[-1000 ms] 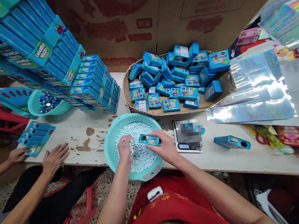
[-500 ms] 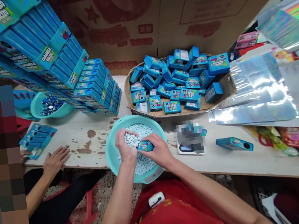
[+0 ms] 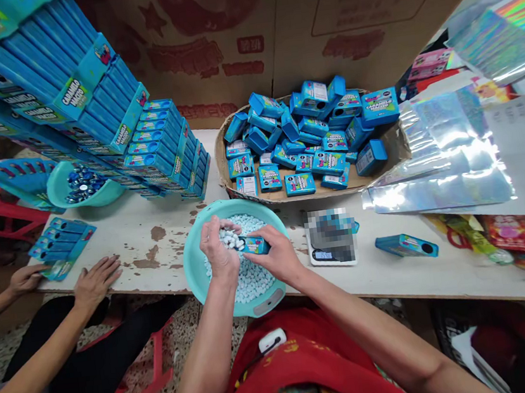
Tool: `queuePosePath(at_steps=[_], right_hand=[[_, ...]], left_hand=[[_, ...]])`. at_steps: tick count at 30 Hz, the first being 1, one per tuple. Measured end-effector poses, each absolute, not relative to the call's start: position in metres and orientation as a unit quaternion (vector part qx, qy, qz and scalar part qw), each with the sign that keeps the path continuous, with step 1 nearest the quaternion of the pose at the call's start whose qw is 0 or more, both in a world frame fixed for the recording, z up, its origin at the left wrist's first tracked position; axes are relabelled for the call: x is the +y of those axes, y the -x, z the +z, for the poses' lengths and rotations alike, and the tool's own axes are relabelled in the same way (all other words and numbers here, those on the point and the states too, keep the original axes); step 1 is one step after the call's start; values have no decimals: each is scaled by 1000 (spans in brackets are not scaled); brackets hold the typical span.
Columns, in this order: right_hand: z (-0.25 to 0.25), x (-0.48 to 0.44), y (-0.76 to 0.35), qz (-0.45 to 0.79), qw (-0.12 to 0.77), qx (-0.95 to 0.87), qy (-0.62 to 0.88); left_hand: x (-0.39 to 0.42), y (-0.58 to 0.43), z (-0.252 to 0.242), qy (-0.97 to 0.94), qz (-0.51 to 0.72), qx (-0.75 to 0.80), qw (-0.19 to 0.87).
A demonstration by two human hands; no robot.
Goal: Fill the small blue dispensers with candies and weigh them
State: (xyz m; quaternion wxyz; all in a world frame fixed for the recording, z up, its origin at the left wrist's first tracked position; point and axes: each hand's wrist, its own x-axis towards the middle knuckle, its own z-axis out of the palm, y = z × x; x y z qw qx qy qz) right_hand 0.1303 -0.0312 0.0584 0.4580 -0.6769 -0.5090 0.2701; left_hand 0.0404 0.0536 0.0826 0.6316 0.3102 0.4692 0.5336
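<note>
Since the frame a second ago, our left hand (image 3: 220,252) has turned from a grip down among the small rounded white pellets (image 3: 254,283) to a raised cup; the small blue rectangular printed pack (image 3: 255,244) has come leftward to meet it, its dark opening now facing the heap in the palm; the co-worker's hands have stayed much as they were.

At the far left we see one co-worker's hand (image 3: 26,279) at the edge of a row of blue printed packs (image 3: 65,243), the other hand (image 3: 96,284) flat on the worn white tabletop (image 3: 124,239); behind them rises a tall stack of blue printed packs (image 3: 48,89).

Next comes the round turquoise plastic bowl (image 3: 193,256), pellets spread inside it; over it our left fingers are curled, palm upward, loosely grasping a small heap of pellets; the pack lies just to the right of that heap, above the bowl, its open end close against the pellets, though we cannot tell whether it touches the palm; our right hand (image 3: 279,255) grasps the pack's other end between thumb and fingers.

Beyond the bowl sits an oblong brown cardboard tray (image 3: 400,148) of loose blue packs; right of the bowl stands a white flat scale (image 3: 317,265), partly blurred; a lone blue pack (image 3: 405,247) lies farther right; shiny silver sheets (image 3: 443,187) lie behind it.
</note>
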Motion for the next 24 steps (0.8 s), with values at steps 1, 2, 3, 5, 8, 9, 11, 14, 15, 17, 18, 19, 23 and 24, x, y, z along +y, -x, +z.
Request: queuePosePath(at_steps=[1, 2, 3, 5, 8, 9, 11, 14, 15, 17, 18, 19, 23, 24], right_hand=[[59, -31, -131, 268, 459, -511, 676], [59, -31, -131, 266, 460, -510, 676], [59, -31, -131, 265, 460, -509, 677], [59, -30, -131, 266, 460, -506, 679], [59, -30, -131, 267, 462, -503, 680], [59, -30, -130, 268, 464, -503, 678], [60, -30, -129, 268, 470, -503, 674], [63, -29, -128, 271, 477, -499, 671], [64, -29, -128, 270, 479, -498, 671], [65, -28, -127, 267, 483, -498, 669], [64, -28, -127, 267, 485, -498, 667], [63, -28, -127, 268, 488, -497, 665], [53, -29, -128, 293, 513, -479, 649], [50, -29, -127, 299, 521, -475, 643]], left_hand=[[54, -41, 82, -312, 535, 469, 630], [54, -42, 82, -313, 534, 470, 630], [54, -42, 82, -313, 532, 471, 630], [53, -44, 82, -319, 532, 470, 628], [52, -45, 85, -324, 533, 474, 621], [52, -46, 86, -328, 532, 474, 620], [51, -47, 88, -334, 535, 474, 614], [51, -48, 91, -330, 553, 470, 604], [51, -49, 92, -329, 560, 467, 600], [51, -49, 93, -331, 565, 462, 598], [52, -49, 93, -334, 562, 460, 601], [52, -49, 93, -335, 556, 458, 606], [56, -44, 89, -326, 534, 448, 639], [56, -43, 88, -324, 532, 444, 644]])
